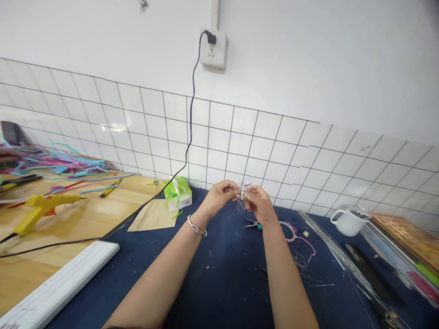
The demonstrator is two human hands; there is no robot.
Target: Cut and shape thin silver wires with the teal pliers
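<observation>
A small tangle of bent thin silvery wire (242, 194) is held up between my two hands, over the far part of the dark blue table cover. The left-side fingertips of my left hand (221, 196) pinch the wire from one side, and a bit of pink shows by them. My right hand (259, 203) is closed on its other side, thumb and fingers together. Just below the right wrist lie pliers (253, 224) with a teal handle, partly hidden by my forearm. Beyond that forearm sits a pale ring (288, 231) with pink cord.
On the wooden table at left lie a yellow glue gun (37, 210) and colourful pipe cleaners (65, 162); another person's hand (8, 155) is at the edge. A green tissue pack (178, 194), white power strip (68, 281), white mug (349, 221) and long wires (324, 240) surround the work area.
</observation>
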